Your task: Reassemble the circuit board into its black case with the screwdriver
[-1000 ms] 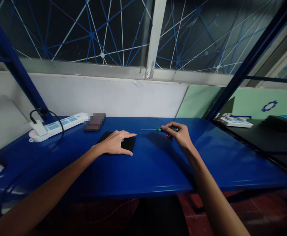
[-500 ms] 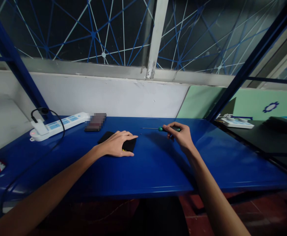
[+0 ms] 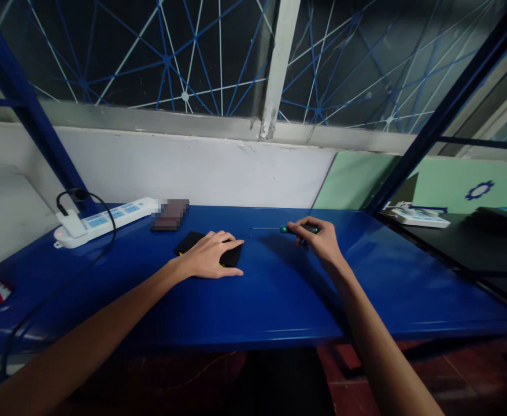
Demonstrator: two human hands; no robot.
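My left hand (image 3: 210,256) lies on a flat black device (image 3: 189,241) on the blue table (image 3: 279,289), fingers curled over its near edge and gripping it. My right hand (image 3: 319,240) is closed on the dark handle of a green-collared screwdriver (image 3: 283,229), whose thin shaft points left just above the tabletop. A tiny screw-like speck (image 3: 250,235) lies on the table between the two hands.
A white power strip (image 3: 106,218) with a plugged-in black cable sits at the back left, beside a blurred dark flat object (image 3: 170,215). A white wall and window run behind. To the right, a black table carries a white device (image 3: 418,217).
My left hand's fingers have curled in from stretched flat to gripping the black device's edge. The right hand and screwdriver have barely moved.
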